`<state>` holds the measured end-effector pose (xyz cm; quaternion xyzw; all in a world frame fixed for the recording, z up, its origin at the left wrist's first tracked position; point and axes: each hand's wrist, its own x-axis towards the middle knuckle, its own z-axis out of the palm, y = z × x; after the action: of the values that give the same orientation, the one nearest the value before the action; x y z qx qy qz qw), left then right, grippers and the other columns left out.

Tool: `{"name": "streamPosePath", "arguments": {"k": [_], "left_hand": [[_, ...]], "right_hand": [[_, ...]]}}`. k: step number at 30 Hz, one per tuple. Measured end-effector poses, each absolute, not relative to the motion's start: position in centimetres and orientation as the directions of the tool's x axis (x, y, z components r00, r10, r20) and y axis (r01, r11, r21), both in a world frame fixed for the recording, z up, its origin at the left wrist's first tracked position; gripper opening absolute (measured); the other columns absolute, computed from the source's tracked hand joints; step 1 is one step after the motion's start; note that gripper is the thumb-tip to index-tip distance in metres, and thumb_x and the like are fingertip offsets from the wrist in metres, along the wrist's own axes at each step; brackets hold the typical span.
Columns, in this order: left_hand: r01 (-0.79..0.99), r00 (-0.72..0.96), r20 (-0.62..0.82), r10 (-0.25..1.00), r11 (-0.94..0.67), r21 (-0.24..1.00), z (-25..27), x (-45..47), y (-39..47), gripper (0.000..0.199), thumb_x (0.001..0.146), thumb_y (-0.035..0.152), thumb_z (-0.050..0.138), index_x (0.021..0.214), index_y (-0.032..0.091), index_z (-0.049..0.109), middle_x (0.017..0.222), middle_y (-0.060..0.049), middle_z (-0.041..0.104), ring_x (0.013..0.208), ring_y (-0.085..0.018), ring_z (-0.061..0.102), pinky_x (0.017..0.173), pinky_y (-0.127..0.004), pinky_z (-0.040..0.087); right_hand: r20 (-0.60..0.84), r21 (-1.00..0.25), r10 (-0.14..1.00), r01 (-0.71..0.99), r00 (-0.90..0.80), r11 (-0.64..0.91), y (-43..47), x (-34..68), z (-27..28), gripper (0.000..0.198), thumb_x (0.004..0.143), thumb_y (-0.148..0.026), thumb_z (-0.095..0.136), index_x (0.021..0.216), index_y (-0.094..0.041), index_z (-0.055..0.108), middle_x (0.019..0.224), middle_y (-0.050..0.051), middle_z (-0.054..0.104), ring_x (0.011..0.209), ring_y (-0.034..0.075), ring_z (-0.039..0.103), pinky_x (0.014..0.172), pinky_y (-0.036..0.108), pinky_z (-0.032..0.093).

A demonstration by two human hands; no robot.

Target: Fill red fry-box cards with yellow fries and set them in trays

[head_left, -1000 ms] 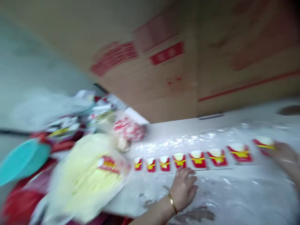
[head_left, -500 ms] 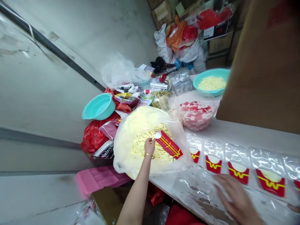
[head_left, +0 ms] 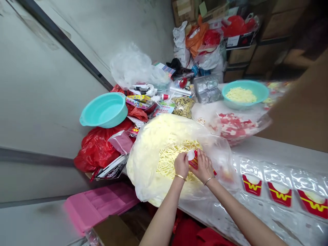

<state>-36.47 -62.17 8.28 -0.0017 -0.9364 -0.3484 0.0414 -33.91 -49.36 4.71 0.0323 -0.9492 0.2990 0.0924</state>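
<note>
My right hand (head_left: pixel 203 166) is wrapped over a stack of red and yellow french fry cartons (head_left: pixel 192 159) nested together. At the white end of that stack, my left hand (head_left: pixel 181 165) is closed, its fingertips pinching at the edge; part of the grip is hidden. Both hands are above a heap of pale yellow fry-shaped pieces (head_left: pixel 165 159), which lies in a large clear plastic bag (head_left: pixel 143 177) spread open on the table. To the right, flat clear pouches with a red carton front (head_left: pixel 252 184) lie in a row.
A turquoise basin (head_left: pixel 104 111) stands at left over red bags. Another turquoise basin (head_left: pixel 246 92) holds pale pieces at the back right, near a bag of pink and white pieces (head_left: pixel 234 128). A brown cardboard surface (head_left: pixel 304 116) looms at right. Clutter fills the table's back.
My right hand has moved left from above the clear pouches and taken hold of the carton stack. My left hand stays at the stack's end. The view has shifted.
</note>
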Motion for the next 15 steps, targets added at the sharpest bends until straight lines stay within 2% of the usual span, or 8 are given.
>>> {"name": "streamPosePath", "arguments": {"k": [2,4,6,9,10,12,13,15], "left_hand": [[0.037,-0.999,0.051,0.002,0.715,0.699,8.4,-36.4,-62.4,0.015,0.086,0.022,0.043,0.076,0.019,0.053,0.07,0.001,0.055,0.068,-0.013,0.052,0.066,-0.024,0.039],[-0.016,-0.999,0.013,-0.042,0.629,0.777,8.6,-37.1,-63.1,0.012,0.086,0.024,0.043,0.079,0.019,0.052,0.07,0.002,0.054,0.065,-0.012,0.052,0.064,-0.023,0.039],[-0.114,-0.985,-0.03,-0.172,0.501,0.858,8.9,-38.1,-64.1,0.009,0.085,0.025,0.044,0.082,0.019,0.05,0.072,0.002,0.054,0.066,-0.012,0.053,0.063,-0.022,0.041],[-0.258,-0.925,-0.146,-0.351,0.296,0.92,9.8,-38.9,-65.6,0.009,0.081,0.027,0.047,0.079,0.018,0.047,0.071,0.001,0.053,0.067,-0.012,0.053,0.06,-0.021,0.043],[-0.288,-0.918,-0.195,-0.344,0.242,0.927,10.2,-38.8,-65.9,0.011,0.079,0.029,0.05,0.077,0.018,0.047,0.069,0.002,0.053,0.065,-0.011,0.053,0.059,-0.021,0.042],[-0.312,-0.937,-0.272,-0.221,0.172,0.934,10.8,-38.1,-66.2,0.017,0.074,0.032,0.056,0.075,0.017,0.048,0.066,0.002,0.052,0.06,-0.01,0.051,0.057,-0.02,0.042],[-0.31,-0.948,-0.291,-0.133,0.158,0.938,11.0,-37.6,-66.2,0.02,0.073,0.035,0.059,0.075,0.017,0.049,0.066,0.002,0.053,0.059,-0.01,0.051,0.057,-0.02,0.042],[-0.3,-0.949,-0.314,0.033,0.209,0.931,11.4,-37.0,-66.5,0.024,0.075,0.039,0.058,0.077,0.016,0.053,0.069,0.0,0.057,0.061,-0.011,0.055,0.058,-0.021,0.044]], "right_hand": [[0.189,-0.563,-0.008,-0.115,-0.982,0.819,-50.0,-34.8,4.4,0.086,0.076,-0.042,0.059,0.143,-0.012,0.016,0.131,0.02,0.047,0.121,0.033,0.043,0.098,0.049,0.034],[0.171,-0.577,-0.009,-0.108,-0.985,0.809,-50.3,-35.5,4.3,0.08,0.076,-0.041,0.058,0.141,-0.012,0.022,0.124,0.019,0.052,0.114,0.032,0.048,0.095,0.047,0.037],[0.162,-0.585,0.015,-0.084,-0.987,0.807,-50.1,-36.1,4.6,0.079,0.075,-0.041,0.058,0.14,-0.011,0.024,0.123,0.019,0.052,0.114,0.032,0.048,0.094,0.047,0.038],[0.198,-0.557,0.04,-0.079,-0.979,0.827,-49.8,-36.7,5.8,0.087,0.074,-0.043,0.058,0.142,-0.01,0.016,0.135,0.022,0.043,0.124,0.035,0.039,0.1,0.052,0.032],[0.218,-0.546,0.016,-0.108,-0.976,0.831,-49.8,-36.7,6.4,0.089,0.074,-0.043,0.059,0.143,-0.01,0.013,0.139,0.022,0.039,0.128,0.035,0.035,0.102,0.054,0.029],[0.229,-0.561,-0.092,-0.208,-0.969,0.801,-49.9,-36.3,7.6,0.09,0.074,-0.042,0.059,0.144,-0.012,0.013,0.141,0.02,0.038,0.13,0.034,0.034,0.104,0.053,0.028],[0.215,-0.596,-0.137,-0.24,-0.967,0.766,-50.0,-35.9,8.0,0.088,0.073,-0.041,0.06,0.143,-0.012,0.016,0.138,0.019,0.042,0.127,0.033,0.038,0.103,0.05,0.031],[0.137,-0.701,-0.14,-0.196,-0.981,0.686,-50.3,-34.9,8.3,0.081,0.071,-0.039,0.061,0.14,-0.012,0.026,0.13,0.018,0.05,0.119,0.031,0.048,0.098,0.045,0.04]]}}
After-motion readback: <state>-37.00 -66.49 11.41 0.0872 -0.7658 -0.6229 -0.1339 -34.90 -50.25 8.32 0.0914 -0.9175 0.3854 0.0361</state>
